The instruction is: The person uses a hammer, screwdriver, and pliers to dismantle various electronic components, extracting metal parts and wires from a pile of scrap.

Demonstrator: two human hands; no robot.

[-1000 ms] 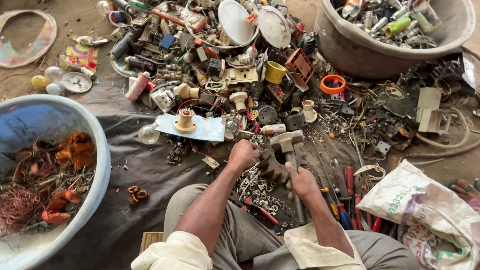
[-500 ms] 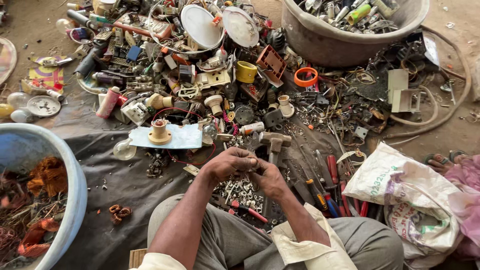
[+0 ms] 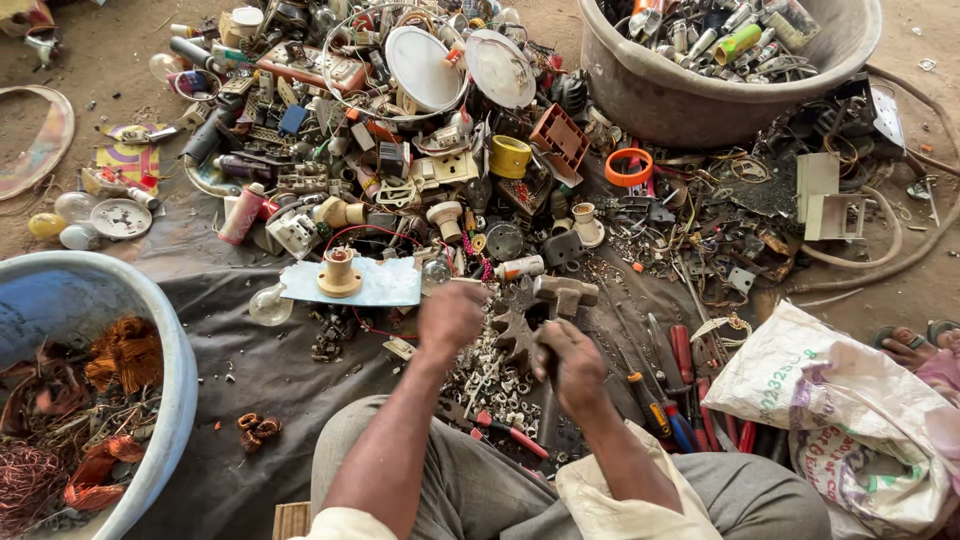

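Hidden: left hand (image 3: 452, 318) motion-blurred, grip impossible to tell; hammer handle mostly covered by right hand (image 3: 570, 365)
Hammer (image 3: 560, 297): worn grey metal head, lying crosswise above the knuckles
Scrap piece (image 3: 517, 335): dark, jagged, shape hard to make out
Right hand: fist closed around the hammer handle, head at 12 o'clock from it
Position: scrap piece between both hands, at 10 o'clock from right hand, over loose white bits on dark cloth (image 3: 250, 370)
Nearby: screwdrivers (image 3: 680, 385) at 3 o'clock
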